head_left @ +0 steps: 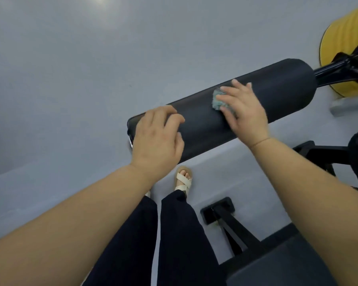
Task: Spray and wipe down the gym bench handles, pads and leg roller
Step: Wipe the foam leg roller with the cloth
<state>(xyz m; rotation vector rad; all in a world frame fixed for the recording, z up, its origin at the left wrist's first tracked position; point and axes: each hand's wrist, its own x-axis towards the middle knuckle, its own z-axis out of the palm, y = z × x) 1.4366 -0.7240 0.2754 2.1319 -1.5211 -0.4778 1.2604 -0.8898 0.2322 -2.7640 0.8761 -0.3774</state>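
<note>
**Cloth pressed on the roller, both hands on it**

The black roller (203,120) slants across the middle of the frame, rising toward the upper right, where a black bar (335,69) meets it in front of a yellow thing (347,34). The left hand (157,141) holds the roller's lower left end, fingers (163,112) curled over the top. The right hand (246,110) presses a blue-green cloth (217,100) onto the roller's middle, its fingers straight and spread. Below, a sandal (184,179) stands on the grey floor (70,79). A dark pad (277,269) sits at lower right.
</note>
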